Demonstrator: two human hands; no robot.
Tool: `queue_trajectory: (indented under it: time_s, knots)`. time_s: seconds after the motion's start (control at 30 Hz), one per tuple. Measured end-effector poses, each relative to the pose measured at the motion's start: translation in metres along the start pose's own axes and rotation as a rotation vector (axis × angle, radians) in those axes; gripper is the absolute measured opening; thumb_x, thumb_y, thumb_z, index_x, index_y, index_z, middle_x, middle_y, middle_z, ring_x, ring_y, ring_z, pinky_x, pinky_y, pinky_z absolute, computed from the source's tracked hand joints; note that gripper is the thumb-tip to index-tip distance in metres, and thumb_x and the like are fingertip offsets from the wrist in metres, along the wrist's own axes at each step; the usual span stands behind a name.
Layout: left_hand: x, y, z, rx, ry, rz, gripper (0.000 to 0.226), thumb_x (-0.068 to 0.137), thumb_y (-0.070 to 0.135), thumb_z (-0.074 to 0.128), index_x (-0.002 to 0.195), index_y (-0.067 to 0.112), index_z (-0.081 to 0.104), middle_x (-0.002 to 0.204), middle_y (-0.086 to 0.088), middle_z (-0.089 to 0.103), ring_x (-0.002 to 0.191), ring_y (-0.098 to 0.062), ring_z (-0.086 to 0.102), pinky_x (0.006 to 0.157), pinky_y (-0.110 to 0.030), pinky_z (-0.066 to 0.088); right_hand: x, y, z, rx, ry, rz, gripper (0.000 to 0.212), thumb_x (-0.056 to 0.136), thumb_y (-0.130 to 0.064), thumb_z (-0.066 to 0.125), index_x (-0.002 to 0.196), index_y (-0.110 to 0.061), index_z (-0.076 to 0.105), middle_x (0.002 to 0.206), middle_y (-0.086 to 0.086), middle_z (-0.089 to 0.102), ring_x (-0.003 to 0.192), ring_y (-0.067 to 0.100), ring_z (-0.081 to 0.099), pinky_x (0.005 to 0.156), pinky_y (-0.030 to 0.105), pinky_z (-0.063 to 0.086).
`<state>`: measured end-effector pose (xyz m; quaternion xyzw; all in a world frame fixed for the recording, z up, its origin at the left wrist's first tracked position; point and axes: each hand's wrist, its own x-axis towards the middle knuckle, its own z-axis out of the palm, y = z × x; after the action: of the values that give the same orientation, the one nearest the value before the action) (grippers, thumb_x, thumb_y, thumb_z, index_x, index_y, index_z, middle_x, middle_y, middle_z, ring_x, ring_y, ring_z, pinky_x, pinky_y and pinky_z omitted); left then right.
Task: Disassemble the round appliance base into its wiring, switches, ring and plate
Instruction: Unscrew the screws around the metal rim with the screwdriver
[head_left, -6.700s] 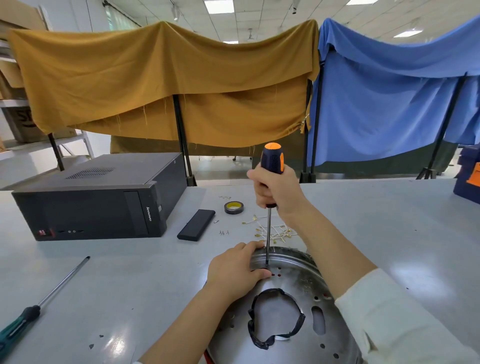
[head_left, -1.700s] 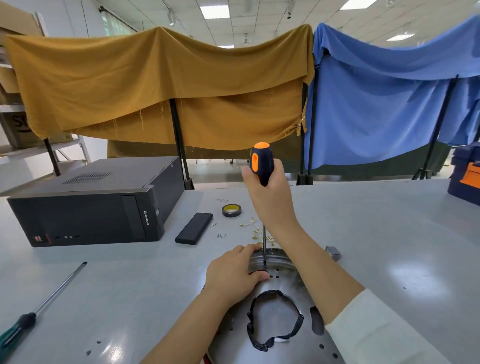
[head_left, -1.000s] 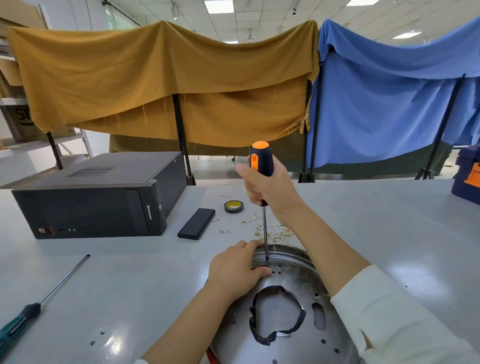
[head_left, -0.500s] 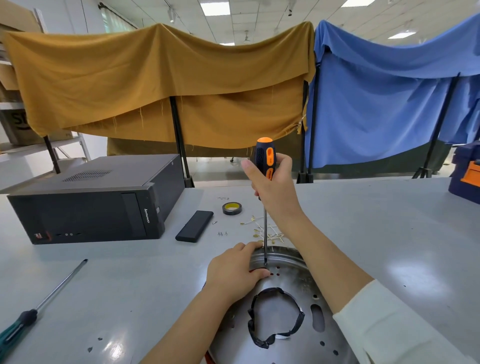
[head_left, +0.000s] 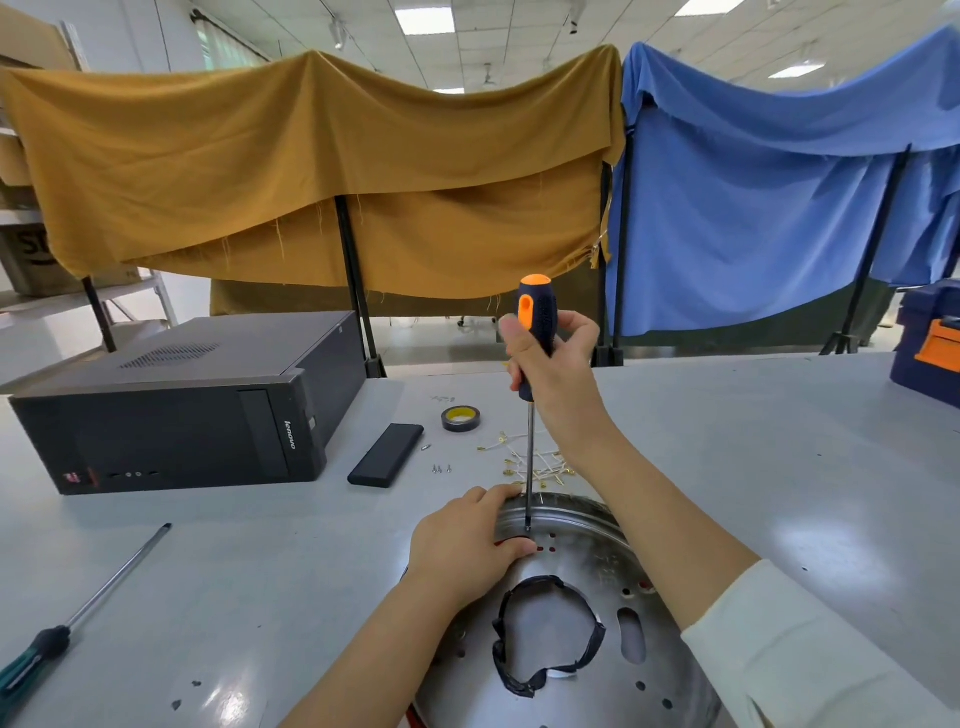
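Observation:
The round metal appliance base (head_left: 587, 545) lies on the grey table at the bottom centre, with small holes and a central opening edged in black tape (head_left: 545, 631). My left hand (head_left: 467, 545) presses down on its far left rim. My right hand (head_left: 553, 364) grips a screwdriver (head_left: 535, 332) with an orange and black handle, held upright. Its tip stands on the base's far rim, right beside my left thumb. Removed wires with brass terminals (head_left: 535, 462) lie just beyond the base.
A black computer case (head_left: 187, 410) sits at the left. A flat black block (head_left: 387, 454), a tape roll (head_left: 460, 418) and loose screws (head_left: 440, 469) lie mid-table. A green-handled screwdriver (head_left: 78, 618) lies near left. Blue and orange boxes (head_left: 930, 353) stand at the right edge.
My right hand has turned the screwdriver handle between grips while the tip stays at the same spot on the rim. My left hand has kept its place on the base.

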<state>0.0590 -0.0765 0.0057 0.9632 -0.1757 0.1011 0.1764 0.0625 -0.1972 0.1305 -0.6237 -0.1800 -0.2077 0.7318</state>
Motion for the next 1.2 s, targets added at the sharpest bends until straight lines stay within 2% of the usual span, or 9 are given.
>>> queue_trajectory:
  time_s: [0.1,0.27,0.37,0.47,0.6,0.7,0.9,1.07,1.2]
  knots:
    - [0.0,-0.0008,-0.0001,0.006,0.0,0.001,0.058,0.082,0.065,0.048,0.133,0.045,0.032,0.124,0.016,0.05,0.115,-0.01,0.049,0.081,-0.027,0.041,0.0005,0.0008,0.0002,-0.038,-0.021,-0.012,0.03,0.091,-0.024,0.06,0.104,-0.019,0.033,0.086,0.008,0.052,0.061,0.009,0.05,0.058,0.017,0.047]
    - [0.0002,-0.0005,-0.0001,0.011,0.003,0.006,0.057,0.082,0.065,0.048,0.133,0.045,0.032,0.124,0.016,0.05,0.115,-0.01,0.049,0.08,-0.027,0.04,0.0013,0.0036,-0.0021,-0.024,-0.026,-0.007,0.02,0.099,-0.03,0.043,0.112,-0.015,0.048,0.089,0.0,0.058,0.068,0.007,0.052,0.062,0.019,0.046]
    - [-0.0001,-0.0006,-0.0003,0.009,0.001,0.003,0.057,0.082,0.064,0.048,0.134,0.045,0.032,0.124,0.016,0.05,0.116,-0.01,0.049,0.081,-0.027,0.041,0.0014,0.004,-0.0032,0.073,-0.012,0.015,0.021,0.098,-0.028,0.047,0.113,-0.016,0.041,0.083,0.001,0.054,0.062,0.008,0.047,0.059,0.02,0.044]
    - [-0.0002,-0.0003,-0.0006,0.017,0.003,0.005,0.057,0.082,0.064,0.048,0.134,0.045,0.032,0.124,0.016,0.05,0.116,-0.01,0.049,0.08,-0.027,0.04,0.0021,0.0035,-0.0033,0.007,0.016,0.023,0.037,0.091,-0.025,0.06,0.111,-0.018,0.031,0.08,0.005,0.051,0.06,0.008,0.047,0.057,0.019,0.045]
    - [-0.0001,0.0001,-0.001,0.012,0.005,0.008,0.057,0.082,0.064,0.048,0.134,0.045,0.032,0.125,0.016,0.05,0.116,-0.01,0.049,0.081,-0.026,0.04,0.0032,0.0038,-0.0052,0.012,-0.004,0.015,0.024,0.094,-0.024,0.056,0.11,-0.015,0.041,0.086,0.003,0.057,0.066,0.009,0.054,0.062,0.022,0.048]
    - [-0.0001,-0.0001,-0.0009,0.012,0.005,0.008,0.057,0.082,0.064,0.048,0.134,0.045,0.032,0.125,0.016,0.05,0.115,-0.01,0.049,0.081,-0.026,0.04,0.004,0.0045,-0.0058,0.049,-0.042,0.041,0.012,0.098,-0.028,0.046,0.107,-0.021,0.049,0.087,0.0,0.059,0.068,0.009,0.052,0.065,0.023,0.047]
    - [0.0001,-0.0005,-0.0002,0.012,0.005,0.006,0.058,0.082,0.065,0.048,0.134,0.045,0.031,0.125,0.016,0.05,0.116,-0.01,0.049,0.08,-0.026,0.04,0.0028,0.0046,-0.0053,0.024,0.011,0.05,0.036,0.089,-0.025,0.062,0.107,-0.022,0.032,0.086,0.006,0.051,0.061,0.009,0.048,0.062,0.021,0.048]
    - [0.0003,-0.0006,-0.0001,0.017,0.008,0.008,0.058,0.082,0.065,0.048,0.134,0.045,0.031,0.125,0.016,0.05,0.115,-0.01,0.05,0.081,-0.027,0.041,0.0038,0.0054,-0.0072,-0.008,-0.031,0.042,0.016,0.095,-0.027,0.052,0.107,-0.019,0.044,0.089,0.003,0.058,0.067,0.008,0.056,0.064,0.022,0.05]
    - [0.0,-0.0002,-0.0003,0.014,0.006,0.008,0.058,0.082,0.065,0.048,0.134,0.046,0.031,0.124,0.016,0.05,0.115,-0.01,0.05,0.08,-0.026,0.041,0.0049,0.0045,-0.0068,0.046,-0.045,0.071,0.014,0.098,-0.029,0.046,0.102,-0.016,0.048,0.082,0.001,0.056,0.062,0.01,0.049,0.063,0.025,0.046]
